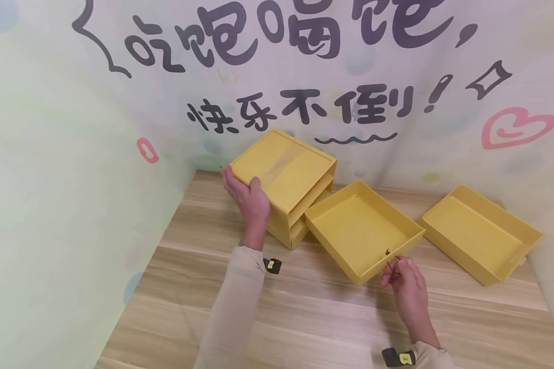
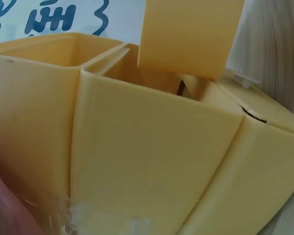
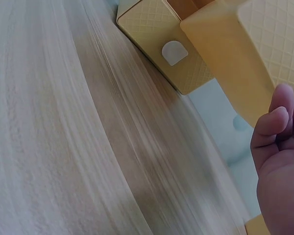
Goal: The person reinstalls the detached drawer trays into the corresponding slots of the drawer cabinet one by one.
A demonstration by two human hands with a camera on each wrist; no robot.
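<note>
Left hand: the left hand [image 1: 248,197] is laid against the left side and top corner of the drawer cabinet [image 1: 288,177], its fingers fairly straight and wrapped loosely over the edge; the cabinet is steadied by it rather than lifted.
Drawer cabinet: a yellow plastic case is seen at the back of the wooden counter [image 1: 304,312], close to the wall, turned at an angle. Its front slots are open, and clear tape appears to be stuck across the top.
Middle drawer: a shallow yellow drawer [image 1: 362,230] is partly pulled out of the cabinet's lower slot, its back corner still inside and its front corner pointing toward the person. Nothing is seen inside it.
Right hand: the right hand [image 1: 408,292] is closed in a pinch at the front rim of the middle drawer, where a small dark handle or pull can be made out; what exactly is pinched cannot be told.
Far drawer: a second yellow drawer [image 1: 482,233] is set apart on the counter to the right, near the wall, fully out.
Handling: the drawers are judged light, stiff and thin-walled, with smooth, somewhat slippery sides. The front rim or pull is judged the best grip, with the cabinet held still.
</note>
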